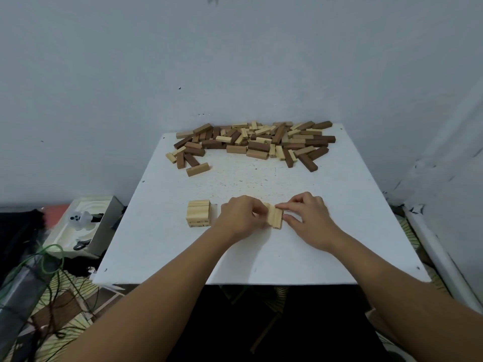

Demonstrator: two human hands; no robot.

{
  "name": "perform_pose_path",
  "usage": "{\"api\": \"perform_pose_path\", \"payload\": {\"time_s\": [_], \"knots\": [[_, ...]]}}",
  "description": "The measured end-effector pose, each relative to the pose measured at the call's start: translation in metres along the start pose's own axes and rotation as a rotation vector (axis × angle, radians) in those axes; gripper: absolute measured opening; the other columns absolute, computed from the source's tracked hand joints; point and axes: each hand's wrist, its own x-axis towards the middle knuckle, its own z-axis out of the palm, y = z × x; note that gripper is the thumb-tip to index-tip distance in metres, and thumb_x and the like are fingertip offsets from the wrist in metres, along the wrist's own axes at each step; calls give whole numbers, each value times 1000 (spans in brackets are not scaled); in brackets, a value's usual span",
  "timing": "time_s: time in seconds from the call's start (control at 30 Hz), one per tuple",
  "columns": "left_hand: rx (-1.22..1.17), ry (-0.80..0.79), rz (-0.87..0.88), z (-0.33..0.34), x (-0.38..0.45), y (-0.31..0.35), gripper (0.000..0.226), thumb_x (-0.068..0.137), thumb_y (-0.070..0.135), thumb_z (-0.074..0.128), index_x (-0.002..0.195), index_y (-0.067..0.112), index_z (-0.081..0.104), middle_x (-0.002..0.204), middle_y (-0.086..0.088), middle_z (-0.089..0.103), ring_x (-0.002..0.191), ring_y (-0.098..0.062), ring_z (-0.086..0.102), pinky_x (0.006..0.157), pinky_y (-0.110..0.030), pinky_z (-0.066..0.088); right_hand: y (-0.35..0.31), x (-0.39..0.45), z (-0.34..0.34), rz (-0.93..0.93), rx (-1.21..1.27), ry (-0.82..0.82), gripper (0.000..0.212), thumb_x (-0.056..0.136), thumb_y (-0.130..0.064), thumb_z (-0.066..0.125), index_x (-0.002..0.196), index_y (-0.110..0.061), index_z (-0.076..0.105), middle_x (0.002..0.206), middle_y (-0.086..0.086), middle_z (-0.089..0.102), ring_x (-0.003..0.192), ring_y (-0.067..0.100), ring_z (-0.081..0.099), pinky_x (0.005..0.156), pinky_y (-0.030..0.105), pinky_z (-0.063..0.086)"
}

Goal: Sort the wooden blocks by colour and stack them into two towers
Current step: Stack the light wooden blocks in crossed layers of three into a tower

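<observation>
A white tabletop (261, 252) stands against a pale wall (235, 61), and all positions below are given relative to this tabletop. Along its far edge lies a loose pile of blocks (251, 142), light and dark pieces mixed and pointing in many directions; nothing lies between this pile and the working area near the tabletop's middle. Off the tabletop's left edge sit an open white box (86, 223) holding a small white figure (81, 219), with green cables (49, 259) on the floor beside it. Left of the tabletop's centre stands a short light tower (198, 213), layers stacked squarely, well apart from both hands. At the tabletop's centre lies a row of light blocks (274, 216), set side by side and touching, each long axis running from the near edge toward the far edge. The left hand (240, 218) reaches in from the near edge, fingers curled and pinching the row's left side. The right hand (308, 218) mirrors it, thumb and forefinger pinching the row's right side, the forefinger laid along the far ends.
</observation>
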Motion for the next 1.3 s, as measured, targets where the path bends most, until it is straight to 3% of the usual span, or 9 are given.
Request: {"api": "perform_pose_path", "payload": {"time_s": [0.13,0.33,0.67,1.1,1.3], "knots": [[-267,-34,9,11,-10,-7,61,79,24,90,134,29,65,107,5,68,80,-4,63,76,-16,51,7,-10,0,15,76,5,40,101,-36,59,141,-41,57,122,-12,40,125,16,33,113,30,26],[-418,-59,-28,18,-8,-15,85,73,19,94,147,29,55,104,5,65,80,-5,61,84,-24,57,7,-14,-6,-3,75,-71,66,86,-58,69,147,-46,47,126,-15,34,124,9,24,116,31,22],[-450,-128,-49,12,1,-13,61,73,13,94,129,21,70,96,5,64,77,-5,59,77,-17,55,9,-9,4,-61,-29,29,60,83,-69,67,138,-50,53,123,-16,37,124,10,30,111,34,24],[-468,-119,-24,14,-1,-15,61,74,13,93,129,24,71,96,6,62,78,-5,58,80,-22,55,8,-11,8,-77,-22,77,61,79,-68,69,136,-52,55,122,-18,39,118,7,31,111,35,28],[-460,-138,-23,12,-1,-13,62,75,12,93,131,25,70,96,7,61,75,-3,57,76,-14,51,8,-11,8,-77,-8,82,71,69,-81,53,135,-53,56,118,-20,38,115,4,30,108,32,27]]}}
